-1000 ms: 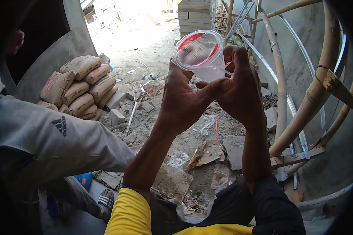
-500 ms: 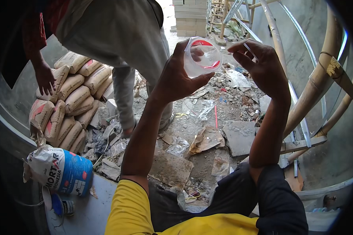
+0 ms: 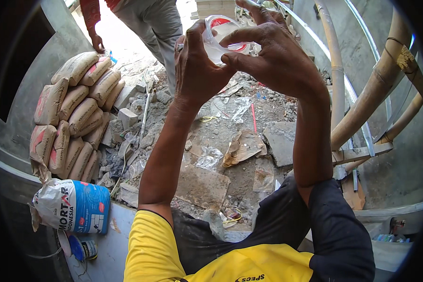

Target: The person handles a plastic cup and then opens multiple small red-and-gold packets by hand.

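Raised in front of me is a clear plastic cup (image 3: pixel 213 49) with a red band around its round opening. My left hand (image 3: pixel 199 70) is closed around its left side, the thumb along the near wall. A small whitish bit shows by the left fingers, too small to name. From the right, my right hand (image 3: pixel 279 56) reaches across the cup, with thumb and forefinger on either side of its clear edge. The other right fingers stretch up beyond it. Part of the cup is hidden behind this hand.
Stacked cement bags (image 3: pixel 70 117) stand at the left, near a blue-and-white mortar bag (image 3: pixel 75 204) and a small tub (image 3: pixel 82 248). Rubble and a torn brown paper piece (image 3: pixel 242 148) litter the ground. Bamboo poles (image 3: pixel 378 89) lean at right. Another person (image 3: pixel 150 28) is at the far left.
My right hand has come left onto the cup; the white stick seen in it earlier no longer shows there. The cup has risen slightly leftward. The other person has moved farther away.
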